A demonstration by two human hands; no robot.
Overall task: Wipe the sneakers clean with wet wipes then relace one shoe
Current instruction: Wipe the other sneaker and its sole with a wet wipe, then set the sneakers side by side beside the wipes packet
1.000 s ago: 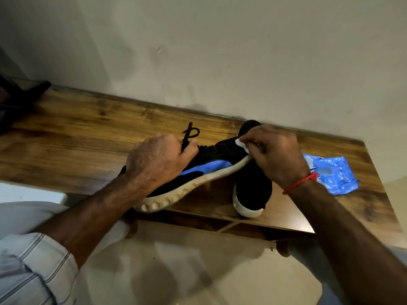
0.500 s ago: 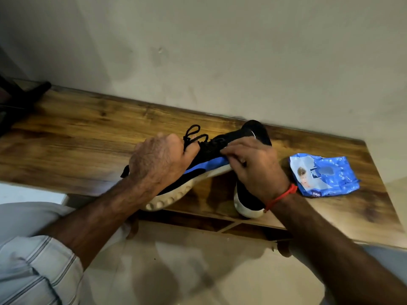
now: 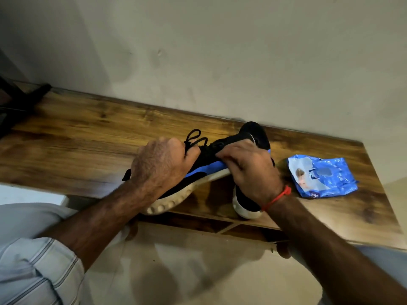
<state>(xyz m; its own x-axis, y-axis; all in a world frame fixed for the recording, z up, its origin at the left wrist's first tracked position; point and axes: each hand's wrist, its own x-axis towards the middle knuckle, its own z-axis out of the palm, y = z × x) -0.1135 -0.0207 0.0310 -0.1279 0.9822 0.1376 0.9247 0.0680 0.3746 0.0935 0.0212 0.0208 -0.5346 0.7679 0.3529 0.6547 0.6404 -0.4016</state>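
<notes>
A black and blue sneaker (image 3: 211,170) is held tilted above the front edge of the wooden table (image 3: 88,146), its white sole turned toward the camera, by the left hand (image 3: 160,166), whose fingers are curled around the heel part beside the black lace (image 3: 195,138). The right hand (image 3: 248,172) is laid on the blue side of it with fingers bent and pressed together; a wipe under them cannot be seen. Behind this hand the second sneaker (image 3: 253,133) is standing on the table, and the blue wipes pack (image 3: 323,175) is lying near it, to the right.
</notes>
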